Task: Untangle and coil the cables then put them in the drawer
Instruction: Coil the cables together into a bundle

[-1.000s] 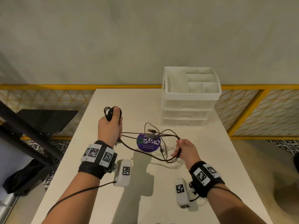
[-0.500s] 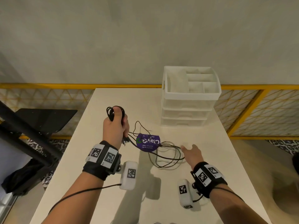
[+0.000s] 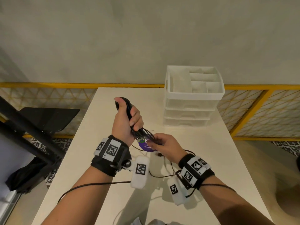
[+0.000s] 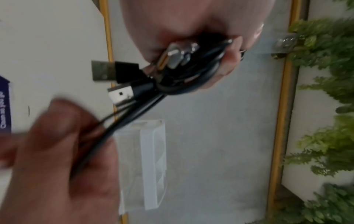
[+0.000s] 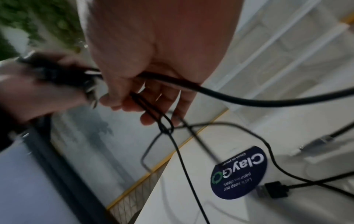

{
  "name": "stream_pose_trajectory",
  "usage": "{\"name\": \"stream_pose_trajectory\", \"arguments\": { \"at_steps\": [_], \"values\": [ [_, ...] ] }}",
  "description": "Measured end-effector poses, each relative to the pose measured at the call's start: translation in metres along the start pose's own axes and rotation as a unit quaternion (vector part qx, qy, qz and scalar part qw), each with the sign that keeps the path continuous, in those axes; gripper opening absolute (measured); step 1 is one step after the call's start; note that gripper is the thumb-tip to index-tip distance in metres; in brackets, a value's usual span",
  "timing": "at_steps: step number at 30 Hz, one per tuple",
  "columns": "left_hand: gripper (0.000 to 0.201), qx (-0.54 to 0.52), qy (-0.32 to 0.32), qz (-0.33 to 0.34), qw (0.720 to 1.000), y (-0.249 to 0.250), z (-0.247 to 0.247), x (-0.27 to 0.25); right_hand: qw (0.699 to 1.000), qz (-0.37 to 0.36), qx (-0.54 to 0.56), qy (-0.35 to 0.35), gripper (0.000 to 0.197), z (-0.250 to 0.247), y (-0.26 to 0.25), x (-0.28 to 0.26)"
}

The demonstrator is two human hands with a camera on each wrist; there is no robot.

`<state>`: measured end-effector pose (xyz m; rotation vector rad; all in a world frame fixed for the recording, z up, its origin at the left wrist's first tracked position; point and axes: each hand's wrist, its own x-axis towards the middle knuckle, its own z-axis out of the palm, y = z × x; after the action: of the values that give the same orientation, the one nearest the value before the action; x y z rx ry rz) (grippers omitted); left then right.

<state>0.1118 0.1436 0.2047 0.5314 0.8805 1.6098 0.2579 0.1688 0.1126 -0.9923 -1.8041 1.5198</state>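
My left hand (image 3: 128, 120) is raised above the table and grips a coiled bundle of black cables (image 3: 125, 103); the left wrist view shows USB plugs (image 4: 114, 71) sticking out of that fist. Just to its right, my right hand (image 3: 160, 144) pinches the loose black cable strands (image 5: 166, 80) that trail from the bundle. The rest of the cables (image 5: 287, 171) lie slack on the white table (image 3: 211, 159), with one USB plug (image 5: 272, 189) beside a round purple sticker (image 5: 239, 172). The white drawer unit (image 3: 193, 98) stands at the back right, its drawers closed.
The drawer unit's top tray (image 3: 194, 82) has several open compartments. A yellow railing (image 3: 48, 86) runs behind the table. A black stand (image 3: 29, 127) is left of the table. The table's front edge is near my forearms.
My right hand lifted off the table and moved left to take the loose strands by the left hand. The left hand with the coil shifted right and slightly nearer; the slack cables were drawn in.
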Motion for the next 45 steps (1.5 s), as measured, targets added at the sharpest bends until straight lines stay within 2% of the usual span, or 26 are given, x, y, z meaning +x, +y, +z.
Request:
{"name": "stream_pose_trajectory", "arguments": {
  "at_steps": [2, 5, 11, 14, 20, 22, 26, 30, 34, 38, 41, 45],
  "values": [
    [0.065, 0.001, 0.013, 0.003, 1.000, 0.009, -0.009, 0.001, 0.998, 0.034, 0.053, 0.008, 0.011, -0.009, 0.005, 0.000],
    [0.064, 0.019, 0.035, 0.006, 0.999, 0.014, -0.023, 0.000, 0.997, 0.052, 0.052, -0.007, 0.016, -0.018, 0.002, 0.000],
    [0.063, 0.041, 0.044, 0.015, 0.998, 0.014, -0.026, -0.001, 0.994, 0.032, -0.086, -0.059, 0.022, -0.014, 0.004, -0.002],
    [0.064, 0.028, 0.041, 0.021, 0.999, 0.015, -0.024, -0.002, 0.988, 0.025, -0.143, -0.055, 0.013, -0.014, 0.011, -0.003],
    [0.064, 0.023, 0.034, 0.030, 0.999, 0.018, -0.021, -0.002, 0.994, 0.052, -0.066, -0.063, 0.017, -0.018, 0.015, -0.009],
    [0.065, 0.037, 0.037, 0.032, 0.998, 0.017, -0.021, -0.002, 0.994, 0.041, -0.087, -0.045, 0.023, -0.018, 0.022, -0.008],
    [0.064, 0.026, 0.049, 0.051, 0.997, 0.023, -0.026, 0.000, 0.992, 0.024, -0.114, 0.055, 0.023, -0.027, 0.036, -0.008],
    [0.064, 0.002, 0.058, 0.057, 0.997, 0.026, -0.028, 0.001, 0.992, 0.044, -0.108, 0.049, 0.020, -0.030, 0.038, -0.011],
    [0.064, 0.002, 0.050, 0.053, 0.997, 0.019, -0.022, -0.001, 0.996, 0.072, -0.050, 0.024, 0.031, -0.028, 0.032, -0.012],
    [0.064, -0.002, 0.033, 0.035, 0.999, 0.011, -0.010, -0.002, 0.998, 0.058, -0.025, -0.013, 0.045, -0.020, 0.027, -0.010],
    [0.064, 0.000, 0.015, 0.014, 1.000, 0.003, 0.000, -0.004, 0.997, 0.057, -0.046, -0.006, 0.053, -0.010, 0.027, -0.006],
    [0.060, 0.009, -0.022, 0.009, 1.000, -0.003, 0.011, -0.008, 0.989, 0.047, -0.133, 0.033, 0.046, 0.002, 0.026, -0.004]
  ]
}}
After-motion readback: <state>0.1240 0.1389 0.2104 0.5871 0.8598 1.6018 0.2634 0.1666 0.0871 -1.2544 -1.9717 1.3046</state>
